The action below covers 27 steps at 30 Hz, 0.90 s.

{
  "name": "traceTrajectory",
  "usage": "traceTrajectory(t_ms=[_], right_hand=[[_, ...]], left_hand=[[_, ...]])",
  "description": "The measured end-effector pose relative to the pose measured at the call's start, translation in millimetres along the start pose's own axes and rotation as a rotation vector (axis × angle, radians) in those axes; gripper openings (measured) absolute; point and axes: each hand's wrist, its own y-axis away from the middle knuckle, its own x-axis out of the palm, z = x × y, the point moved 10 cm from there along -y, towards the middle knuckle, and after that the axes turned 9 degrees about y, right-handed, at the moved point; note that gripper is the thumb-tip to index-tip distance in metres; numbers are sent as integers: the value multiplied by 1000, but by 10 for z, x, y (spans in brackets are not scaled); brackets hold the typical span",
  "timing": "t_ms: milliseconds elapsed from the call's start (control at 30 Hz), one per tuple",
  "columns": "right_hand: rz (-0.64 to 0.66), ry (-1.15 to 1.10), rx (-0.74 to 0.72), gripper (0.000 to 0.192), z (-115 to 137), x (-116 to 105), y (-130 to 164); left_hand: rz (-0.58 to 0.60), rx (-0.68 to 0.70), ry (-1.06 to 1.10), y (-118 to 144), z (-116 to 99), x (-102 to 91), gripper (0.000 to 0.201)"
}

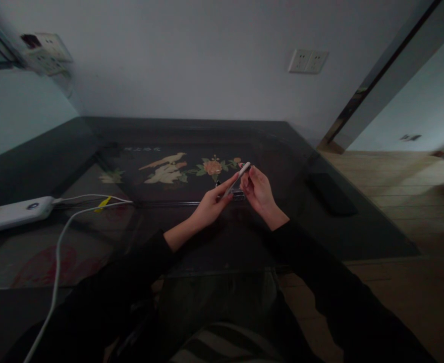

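Note:
My left hand grips a thin, pale, flat object between thumb and fingers. It is tilted and seen nearly edge-on, so its kind cannot be made out. Against its right side, close to the upper end, is my right hand with the fingers curled in a pinch. What those fingers hold, if anything, is hidden. Just below the two hands a small shiny, clear-looking item shows on the dark glossy table; its kind is unclear.
A white power strip with a white cable and a yellow tag lies at the left. On the right is a flat black object. Bird and flower pictures decorate the tabletop. A wall socket is behind.

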Motion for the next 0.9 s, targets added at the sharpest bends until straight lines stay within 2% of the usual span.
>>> traceTrajectory(t_ms=[267,433,633,800,900], right_hand=[[5,26,-31,50,58,33,5],[30,-2,-43,48,79,69,13],[16,29,-38,49,70,62,23],[-14,16,-10,40,16,16,20],[-15,5,5,41,-12,5,15]], left_hand=[[-51,-21,-7,-26,73,-94,57],[-53,1,-38,-31,113,-118,57],[-51,-3,-31,3,143,-70,58],[-46,8,2,32,66,12,57],[-16,21,32,39,9,67,56]])
